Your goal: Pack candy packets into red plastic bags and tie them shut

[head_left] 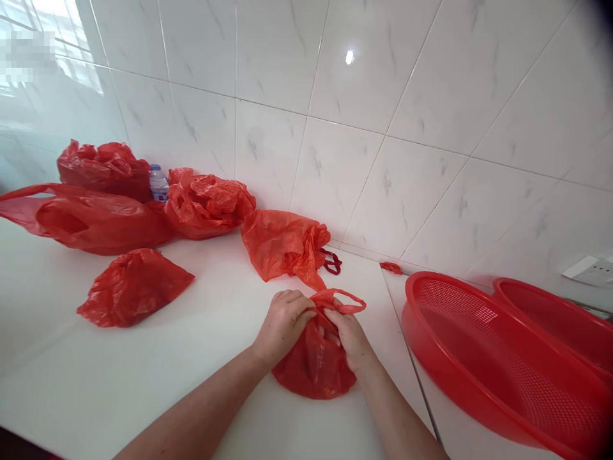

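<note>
A small red plastic bag [313, 367] sits on the white counter [201, 358] in front of me. My left hand [282, 322] is closed over its top left, fingers curled round the gathered plastic. My right hand [349, 338] pinches the bag's top on the right, beside its looped handles [342, 300]. Both hands meet at the bag's neck. What the bag holds is hidden.
Several other red plastic bags lie on the counter: one [134, 287] at left, one [285, 246] just behind my hands, more [90, 217] along the tiled wall with a small water bottle [158, 182]. A red mesh basket [502, 358] and red basin [560, 319] stand at right.
</note>
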The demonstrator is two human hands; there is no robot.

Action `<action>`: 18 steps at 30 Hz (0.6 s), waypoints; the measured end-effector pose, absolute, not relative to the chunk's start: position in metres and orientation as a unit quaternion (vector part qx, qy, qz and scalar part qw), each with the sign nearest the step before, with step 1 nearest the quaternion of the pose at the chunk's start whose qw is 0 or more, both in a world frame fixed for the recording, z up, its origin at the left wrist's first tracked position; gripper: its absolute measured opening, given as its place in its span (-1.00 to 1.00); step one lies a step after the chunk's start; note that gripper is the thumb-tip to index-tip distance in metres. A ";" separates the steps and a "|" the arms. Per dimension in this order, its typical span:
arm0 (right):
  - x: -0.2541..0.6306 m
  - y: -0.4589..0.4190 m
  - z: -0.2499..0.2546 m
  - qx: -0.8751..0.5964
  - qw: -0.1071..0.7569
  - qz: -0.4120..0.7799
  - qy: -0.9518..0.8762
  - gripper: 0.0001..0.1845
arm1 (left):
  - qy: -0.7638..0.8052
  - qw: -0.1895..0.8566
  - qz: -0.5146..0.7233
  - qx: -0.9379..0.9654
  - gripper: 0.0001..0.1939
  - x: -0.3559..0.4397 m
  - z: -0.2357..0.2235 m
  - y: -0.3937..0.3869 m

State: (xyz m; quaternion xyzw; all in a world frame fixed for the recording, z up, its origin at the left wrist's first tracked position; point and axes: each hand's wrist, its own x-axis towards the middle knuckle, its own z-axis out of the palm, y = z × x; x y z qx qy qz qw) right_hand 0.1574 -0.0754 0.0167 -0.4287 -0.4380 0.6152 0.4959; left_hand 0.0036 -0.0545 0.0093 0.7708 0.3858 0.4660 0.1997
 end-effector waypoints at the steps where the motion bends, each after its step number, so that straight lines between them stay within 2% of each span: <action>1: 0.160 -0.077 0.019 -0.402 0.485 0.634 -0.448 -0.76 | 0.403 0.225 0.488 0.741 -0.85 0.003 0.008 -0.053; 4: 0.166 -0.080 0.025 -0.342 0.463 0.677 -0.459 -0.61 | 0.410 0.359 0.532 0.649 -0.85 0.002 0.008 -0.054; 8: 0.170 -0.079 0.027 -0.324 0.471 0.718 -0.398 -0.35 | 0.348 0.582 0.501 0.538 -0.74 0.006 0.008 -0.060; 11: 0.172 -0.078 0.027 -0.309 0.490 0.728 -0.367 -0.21 | 0.303 0.677 0.497 0.451 -0.69 0.008 0.008 -0.062; 13: 0.173 -0.079 0.029 -0.318 0.487 0.716 -0.387 -0.24 | 0.276 0.715 0.499 0.404 -0.69 0.009 0.008 -0.061; 16: 0.173 -0.082 0.033 -0.338 0.457 0.688 -0.451 -0.54 | 0.272 0.732 0.510 0.362 -0.68 0.009 0.008 -0.059; 17: 0.172 -0.082 0.034 -0.340 0.449 0.681 -0.469 -0.57 | 0.277 0.730 0.515 0.354 -0.68 0.008 0.008 -0.058; 18: 0.170 -0.082 0.034 -0.341 0.446 0.673 -0.481 -0.51 | 0.281 0.726 0.521 0.350 -0.68 0.008 0.008 -0.058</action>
